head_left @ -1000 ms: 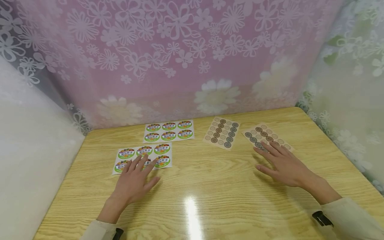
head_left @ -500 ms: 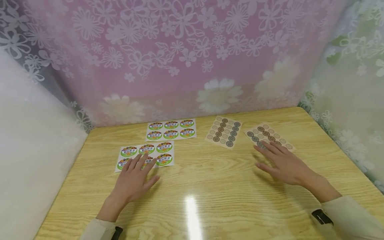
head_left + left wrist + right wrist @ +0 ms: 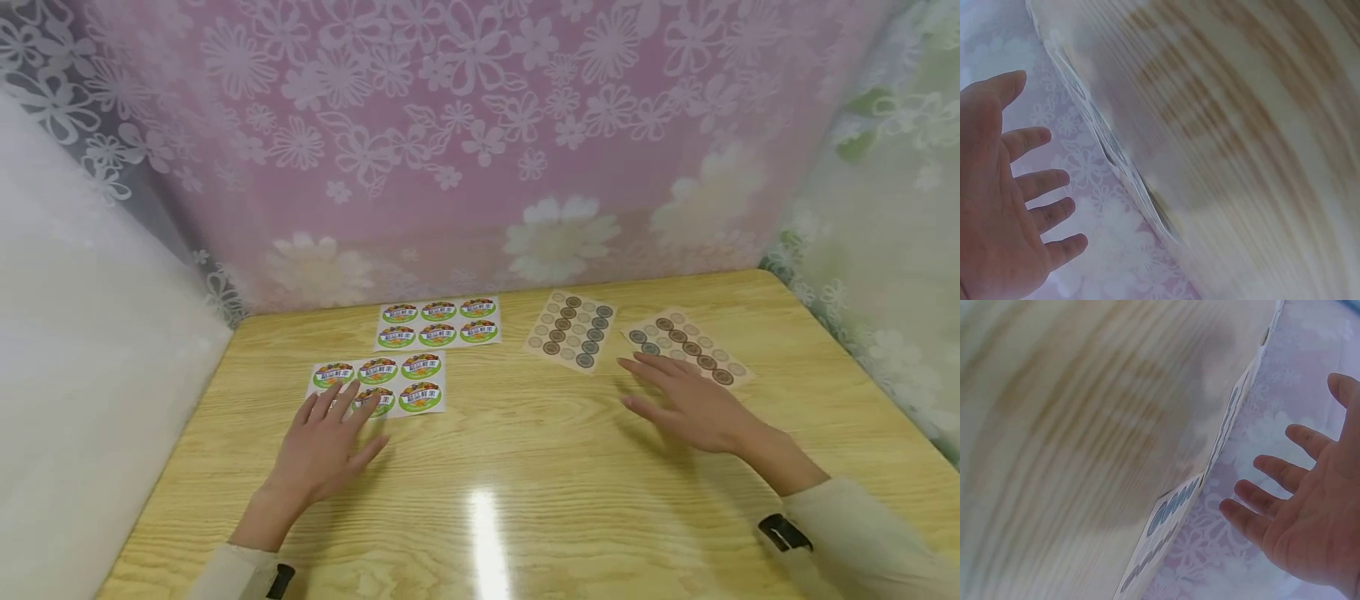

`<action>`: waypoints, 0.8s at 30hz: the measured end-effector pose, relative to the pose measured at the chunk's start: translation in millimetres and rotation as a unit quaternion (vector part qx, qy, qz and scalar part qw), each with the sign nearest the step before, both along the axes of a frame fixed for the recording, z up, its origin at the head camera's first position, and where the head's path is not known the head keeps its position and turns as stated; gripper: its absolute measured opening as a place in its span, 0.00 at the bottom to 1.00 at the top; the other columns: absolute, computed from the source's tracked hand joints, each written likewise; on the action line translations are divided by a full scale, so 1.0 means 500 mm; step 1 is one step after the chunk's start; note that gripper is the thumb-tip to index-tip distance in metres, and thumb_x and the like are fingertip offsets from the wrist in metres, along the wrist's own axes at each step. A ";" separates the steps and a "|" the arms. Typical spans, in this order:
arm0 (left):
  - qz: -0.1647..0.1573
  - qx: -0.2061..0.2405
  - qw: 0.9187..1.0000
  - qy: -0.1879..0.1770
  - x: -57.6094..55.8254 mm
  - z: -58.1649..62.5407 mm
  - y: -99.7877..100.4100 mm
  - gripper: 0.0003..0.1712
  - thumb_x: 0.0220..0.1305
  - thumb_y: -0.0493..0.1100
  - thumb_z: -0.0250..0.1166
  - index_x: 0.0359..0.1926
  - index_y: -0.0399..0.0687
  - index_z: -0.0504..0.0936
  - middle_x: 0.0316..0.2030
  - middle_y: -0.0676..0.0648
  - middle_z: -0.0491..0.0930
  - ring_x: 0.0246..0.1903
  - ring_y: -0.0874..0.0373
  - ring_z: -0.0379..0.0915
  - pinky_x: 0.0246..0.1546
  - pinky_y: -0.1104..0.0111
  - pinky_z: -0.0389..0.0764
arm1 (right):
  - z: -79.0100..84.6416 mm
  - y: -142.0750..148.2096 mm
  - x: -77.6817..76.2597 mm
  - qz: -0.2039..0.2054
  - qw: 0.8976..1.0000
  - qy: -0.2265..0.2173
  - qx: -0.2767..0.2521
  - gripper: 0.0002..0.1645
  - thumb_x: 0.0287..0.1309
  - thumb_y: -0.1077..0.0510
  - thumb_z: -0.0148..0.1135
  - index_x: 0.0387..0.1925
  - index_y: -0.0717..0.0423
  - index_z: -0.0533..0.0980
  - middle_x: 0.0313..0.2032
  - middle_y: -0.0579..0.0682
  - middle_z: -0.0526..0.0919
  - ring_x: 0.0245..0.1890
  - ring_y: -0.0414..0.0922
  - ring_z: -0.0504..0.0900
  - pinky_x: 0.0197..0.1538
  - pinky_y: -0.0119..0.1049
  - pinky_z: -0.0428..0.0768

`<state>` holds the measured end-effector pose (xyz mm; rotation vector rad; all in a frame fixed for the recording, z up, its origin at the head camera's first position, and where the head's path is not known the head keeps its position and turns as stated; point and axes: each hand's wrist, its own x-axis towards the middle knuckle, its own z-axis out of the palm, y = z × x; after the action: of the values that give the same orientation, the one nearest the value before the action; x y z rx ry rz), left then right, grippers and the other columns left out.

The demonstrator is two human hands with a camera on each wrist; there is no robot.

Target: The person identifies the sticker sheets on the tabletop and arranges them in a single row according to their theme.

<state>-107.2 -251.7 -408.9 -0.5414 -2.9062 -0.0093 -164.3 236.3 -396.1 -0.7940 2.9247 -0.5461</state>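
Note:
My left hand (image 3: 318, 450), palm down with fingers spread, overlaps the lower edge of a white sheet of round fruit stickers (image 3: 420, 397) in the head view. Its palm and spread fingers (image 3: 1054, 215) show in the left wrist view, holding nothing. A matching fruit sticker sheet (image 3: 438, 324) lies just behind. On the right, my right hand (image 3: 693, 408) hovers with loosely extended fingers, overlapping the near corner of a beige sheet of small round stickers (image 3: 707, 362). Left of it lies another beige sticker sheet (image 3: 572, 331). The right wrist view shows this hand's fingers (image 3: 1279, 474) apart and bare.
The wood-grain table (image 3: 525, 467) reaches back to a pink floral curtain (image 3: 420, 167). White cloth (image 3: 90, 333) hangs along the left side, and a green-and-white floral curtain (image 3: 885, 275) along the right. A bright light reflection lies on the table's front middle.
The head view has shifted, so the table and sheets sit farther right in it. Relative to the sheets, both hands have drifted slightly left, the right uncovering more of its beige sheet.

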 end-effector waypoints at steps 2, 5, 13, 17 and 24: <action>0.007 0.002 1.000 -0.002 -0.001 0.002 -0.007 0.33 0.65 0.63 0.56 0.65 0.51 0.72 0.65 0.39 0.65 0.66 0.39 0.53 0.61 0.44 0.56 | 0.000 -0.009 -0.004 0.000 1.000 -0.002 -0.007 0.37 0.69 0.36 0.45 0.72 0.49 0.58 0.69 0.61 0.58 0.67 0.64 0.54 0.61 0.66 0.52; 0.020 0.017 1.000 -0.017 -0.004 0.004 -0.022 0.33 0.67 0.63 0.53 0.66 0.51 0.71 0.66 0.39 0.62 0.66 0.39 0.53 0.62 0.45 0.56 | -0.001 -0.024 -0.011 -0.001 1.000 -0.012 -0.025 0.37 0.69 0.36 0.45 0.72 0.49 0.57 0.69 0.59 0.58 0.67 0.64 0.54 0.61 0.66 0.54; 0.047 0.072 0.996 -0.030 -0.020 0.006 -0.072 0.33 0.70 0.61 0.51 0.67 0.47 0.68 0.67 0.37 0.61 0.65 0.37 0.54 0.56 0.40 0.61 | -0.005 -0.066 -0.032 0.008 0.996 -0.036 -0.086 0.34 0.71 0.40 0.44 0.72 0.49 0.58 0.68 0.59 0.61 0.67 0.61 0.56 0.62 0.64 0.54; 0.048 0.093 0.994 -0.037 -0.031 0.004 -0.096 0.32 0.71 0.58 0.52 0.67 0.44 0.67 0.65 0.35 0.62 0.62 0.34 0.58 0.51 0.38 0.64 | -0.008 -0.086 -0.041 0.004 0.991 -0.065 -0.117 0.34 0.72 0.39 0.43 0.72 0.49 0.58 0.68 0.59 0.60 0.68 0.60 0.56 0.62 0.62 0.57; 0.067 0.156 0.983 -0.067 -0.047 0.002 -0.132 0.34 0.72 0.57 0.50 0.69 0.40 0.63 0.64 0.31 0.62 0.59 0.30 0.59 0.49 0.38 0.66 | -0.017 -0.125 -0.058 0.005 0.974 -0.124 -0.190 0.35 0.72 0.39 0.43 0.71 0.53 0.58 0.68 0.58 0.60 0.64 0.62 0.63 0.59 0.59 0.65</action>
<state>-130.9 -317.5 -408.1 -0.2997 -2.9785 -0.4906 -193.3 174.0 -404.5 -0.7081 2.6182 -1.1390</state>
